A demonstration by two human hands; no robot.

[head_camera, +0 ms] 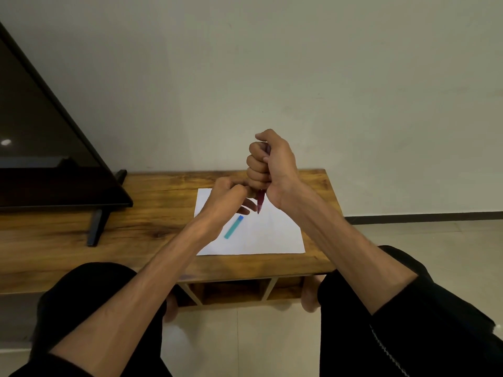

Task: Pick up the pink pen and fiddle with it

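My right hand [268,165] is raised above the table and grips a red pen [260,202] in a fist, tip pointing down over a white sheet of paper [268,235]. My left hand [227,197] hovers just left of the pen's lower end with its fingers curled close to it; whether it touches the pen I cannot tell. A small teal and blue stick-shaped item [234,227] lies on the paper, just below my left hand.
The paper lies on a low wooden table [152,213] with open compartments underneath. A dark television [46,148] on black legs stands at the table's left. A pale wall rises behind, and tiled floor lies to the right.
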